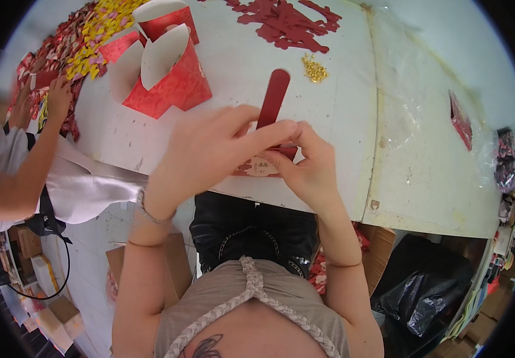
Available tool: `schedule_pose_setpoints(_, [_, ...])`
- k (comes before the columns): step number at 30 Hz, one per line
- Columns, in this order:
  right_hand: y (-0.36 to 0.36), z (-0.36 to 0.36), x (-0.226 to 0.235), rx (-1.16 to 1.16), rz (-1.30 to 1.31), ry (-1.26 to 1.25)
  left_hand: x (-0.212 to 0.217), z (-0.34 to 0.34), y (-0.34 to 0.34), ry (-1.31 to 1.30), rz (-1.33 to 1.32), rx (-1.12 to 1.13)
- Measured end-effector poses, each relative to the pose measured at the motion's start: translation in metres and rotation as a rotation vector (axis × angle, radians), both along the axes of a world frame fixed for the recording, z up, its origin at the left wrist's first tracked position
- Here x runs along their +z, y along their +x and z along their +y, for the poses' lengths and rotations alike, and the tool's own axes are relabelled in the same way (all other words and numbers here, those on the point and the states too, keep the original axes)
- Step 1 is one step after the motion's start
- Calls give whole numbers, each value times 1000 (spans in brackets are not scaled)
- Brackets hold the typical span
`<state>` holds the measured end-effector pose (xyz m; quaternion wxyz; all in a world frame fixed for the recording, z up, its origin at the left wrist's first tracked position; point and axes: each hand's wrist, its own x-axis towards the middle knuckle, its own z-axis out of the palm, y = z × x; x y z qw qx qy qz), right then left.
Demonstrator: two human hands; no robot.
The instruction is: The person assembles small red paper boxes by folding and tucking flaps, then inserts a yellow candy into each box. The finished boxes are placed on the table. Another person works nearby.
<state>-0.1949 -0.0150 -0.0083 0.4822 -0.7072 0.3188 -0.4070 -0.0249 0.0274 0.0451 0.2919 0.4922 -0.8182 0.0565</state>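
Between my two hands is a small red paper box [259, 167] with a pale printed patch, held at the near edge of the white table [335, 107]. A dark red strap with a rounded end [273, 98] sticks up from it, pointing away from me. My left hand [209, 140] reaches over the box from the left, fingers curled onto its top and the foot of the strap. With thumb and bent fingers, my right hand [311, 164] pinches the box's right end. Fingertips of both hands meet there, hiding most of the box.
Open red boxes with white insides [171, 89] stand at the back left. Dark red straps [284, 24] lie in a heap at the far side, near small gold fasteners [314, 69]. Yellow and red pieces [99, 33] pile up leftward, where another person's hands [54, 98] work.
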Motion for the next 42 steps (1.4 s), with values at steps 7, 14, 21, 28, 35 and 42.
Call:
schedule_pose_setpoints(7, [3,5,3,27,-73,144,2,-27,9,-141,-253,107])
schedule_pose_setpoints(14, [0,3,-11,-17,-90,-164,-4,-6,-3,318,405,145])
schedule_pose_setpoints(21, [2,5,-22,-72,-222,-239,-19,8,-4,707,1002,171])
schedule_pose_setpoints(28, [5,3,-22,-78,-262,-287,-24,11,3,647,957,169])
schedule_pose_setpoints(35, [1,-1,-22,-73,-241,-272,-28,7,7,556,929,118])
schedule_pose_setpoints(42, [2,-3,-17,-39,-202,-258,-33,12,12,446,753,-14])
